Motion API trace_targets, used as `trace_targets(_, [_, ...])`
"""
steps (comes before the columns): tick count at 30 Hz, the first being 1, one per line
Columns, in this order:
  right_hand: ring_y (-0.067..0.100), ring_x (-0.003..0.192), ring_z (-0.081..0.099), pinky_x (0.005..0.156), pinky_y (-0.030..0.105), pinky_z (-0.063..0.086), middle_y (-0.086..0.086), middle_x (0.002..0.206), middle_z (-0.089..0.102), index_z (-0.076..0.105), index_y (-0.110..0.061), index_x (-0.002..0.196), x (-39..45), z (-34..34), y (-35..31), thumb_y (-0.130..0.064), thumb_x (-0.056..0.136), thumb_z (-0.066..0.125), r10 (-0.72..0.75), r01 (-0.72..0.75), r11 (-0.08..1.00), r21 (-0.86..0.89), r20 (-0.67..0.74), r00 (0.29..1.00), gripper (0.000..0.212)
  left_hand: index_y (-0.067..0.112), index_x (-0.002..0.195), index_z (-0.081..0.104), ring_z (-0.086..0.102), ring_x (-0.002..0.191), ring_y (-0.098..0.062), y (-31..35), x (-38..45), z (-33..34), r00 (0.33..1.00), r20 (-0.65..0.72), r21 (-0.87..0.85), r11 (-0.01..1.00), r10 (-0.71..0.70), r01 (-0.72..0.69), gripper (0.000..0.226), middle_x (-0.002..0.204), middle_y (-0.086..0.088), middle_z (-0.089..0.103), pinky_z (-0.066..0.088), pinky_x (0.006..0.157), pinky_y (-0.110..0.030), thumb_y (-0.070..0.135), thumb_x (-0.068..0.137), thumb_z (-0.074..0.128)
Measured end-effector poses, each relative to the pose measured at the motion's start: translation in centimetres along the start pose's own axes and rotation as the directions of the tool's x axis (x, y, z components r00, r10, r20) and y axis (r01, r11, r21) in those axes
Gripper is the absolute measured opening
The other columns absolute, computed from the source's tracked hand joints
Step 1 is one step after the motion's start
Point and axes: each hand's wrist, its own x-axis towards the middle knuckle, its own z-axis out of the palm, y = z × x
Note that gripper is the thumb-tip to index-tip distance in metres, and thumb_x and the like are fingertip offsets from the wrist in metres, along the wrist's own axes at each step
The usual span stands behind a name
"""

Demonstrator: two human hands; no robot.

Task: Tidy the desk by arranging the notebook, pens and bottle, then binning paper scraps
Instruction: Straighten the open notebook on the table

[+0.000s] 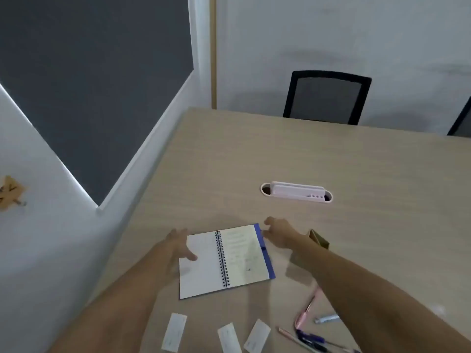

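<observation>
Head view: open notebook [225,261] lies flat near the bench's [331,159] left edge; left hand [178,247] spread over its left page, right hand [279,234] loose-fingered at its blue cover edge, neither gripping.

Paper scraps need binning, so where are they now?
In the head view, three paper scraps lie along the desk's near edge, just below the open notebook, left of the pens.

The surface [331,154] looks like pale matt wood-grain laminate, the notebook [224,261] has smooth paper pages on dark wire coils.
</observation>
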Motion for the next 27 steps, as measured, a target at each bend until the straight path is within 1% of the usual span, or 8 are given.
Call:
trace_targets(6, [0.030, 0.111, 0.056, 0.088, 0.032, 0.043, 0.015, 0.118, 0.062, 0.057, -0.003, 0.108, -0.7, 6.6, 2.0, -0.023, 0.089, 0.058, 0.142, -0.146, 0.989, 0.019, 0.121, 0.982, 0.028, 0.024, 0.152, -0.002, -0.017, 0.148, -0.031, -3.2, 0.9, 4.7, 0.998, -0.041, 0.143, 0.989, 0.045, -0.039, 0.125, 0.160, -0.010, -0.019, 0.015, 0.117, -0.052, 0.033, 0.062, 0.084])
trace_targets(11, [0.032, 0.100, 0.061, 0.086, 0.041, 0.050, 0.007, 0.092, 0.059, 0.058, -0.007, 0.099, -1.1, 9.0, 1.6, -0.012, 0.080, 0.064, 0.314, -0.295, 0.870, 0.395, 0.018, 0.949, 0.020, 0.029, 0.151, 0.011, -0.013, 0.149, -0.024, -4.5, 1.7, 5.5, 0.983, -0.124, 0.061, 0.989, 0.138, -0.132, 0.117, 0.163, -0.002, -0.009, 0.014, 0.116, -0.056, 0.031, 0.059, 0.082])
trace_targets(13, [0.028, 0.095, 0.063, 0.089, 0.042, 0.052, 0.004, 0.091, 0.063, 0.062, -0.015, 0.091, -1.9, 9.0, 0.5, -0.025, 0.085, 0.063, 0.275, -0.231, 0.802, 0.551, 0.003, 0.961, 0.012, 0.027, 0.150, 0.020, -0.007, 0.150, -0.022, -4.9, 1.7, 5.8, 0.973, -0.174, -0.015, 0.988, 0.151, -0.156, 0.105, 0.163, 0.000, 0.000, 0.013, 0.116, -0.054, 0.029, 0.064, 0.079])
trace_targets(17, [0.014, 0.123, 0.044, 0.113, 0.044, 0.030, -0.007, 0.132, 0.052, 0.057, -0.042, 0.124, -4.2, 8.9, -3.9, -0.065, 0.092, 0.021, -0.016, -0.170, 0.641, 0.748, 0.235, 0.972, 0.053, 0.036, 0.140, 0.038, 0.022, 0.147, -0.021, -6.3, 1.6, 6.6, 0.966, -0.250, -0.405, 0.898, 0.070, -0.170, 0.073, 0.158, 0.003, 0.026, 0.022, 0.119, -0.052, 0.064, 0.075, 0.054])
trace_targets(20, [0.013, 0.137, 0.030, 0.115, 0.037, 0.018, -0.007, 0.147, 0.038, 0.046, -0.035, 0.138, -5.3, 10.3, -6.5, -0.059, 0.096, 0.011, -0.189, -0.053, 0.760, 0.648, 0.299, 0.935, 0.059, 0.042, 0.132, 0.049, 0.044, 0.133, -0.013, -5.2, -0.4, 4.8, 0.986, -0.156, -0.727, 0.669, 0.059, -0.155, 0.062, 0.147, 0.011, 0.045, 0.030, 0.117, -0.044, 0.075, 0.083, 0.030])
trace_targets(23, [0.025, 0.139, 0.034, 0.113, 0.037, 0.025, 0.005, 0.147, 0.046, 0.050, -0.025, 0.136, -5.8, 12.6, -7.0, -0.056, 0.097, 0.018, -0.296, 0.176, 0.911, 0.373, 0.294, 0.909, 0.059, 0.023, 0.135, 0.048, 0.044, 0.122, -0.006, -3.1, -2.6, 2.8, 0.972, -0.195, -0.810, 0.536, 0.134, -0.236, 0.053, 0.134, 0.008, 0.049, 0.028, 0.112, -0.031, 0.046, 0.101, 0.015])
trace_targets(26, [0.030, 0.140, 0.032, 0.113, 0.047, 0.027, 0.008, 0.143, 0.049, 0.051, -0.022, 0.133, -5.5, 13.8, -5.0, -0.036, 0.095, 0.035, -0.275, 0.247, 0.948, 0.200, 0.127, 0.953, 0.043, 0.036, 0.124, 0.046, 0.046, 0.121, 0.001, -3.3, -3.5, 3.3, 0.928, -0.249, -0.658, 0.654, 0.278, -0.373, 0.032, 0.131, 0.020, 0.051, 0.031, 0.115, -0.039, 0.049, 0.096, 0.041])
trace_targets(27, [0.029, 0.144, 0.025, 0.116, 0.047, 0.024, 0.007, 0.148, 0.043, 0.047, -0.021, 0.135, -5.3, 14.0, -3.8, -0.021, 0.093, 0.041, -0.228, 0.220, 0.959, 0.179, 0.028, 0.973, 0.042, 0.041, 0.126, 0.043, 0.044, 0.126, -0.001, -4.5, -3.1, 3.9, 0.927, -0.198, -0.535, 0.758, 0.318, -0.374, 0.051, 0.135, 0.019, 0.048, 0.032, 0.115, -0.039, 0.063, 0.082, 0.054])
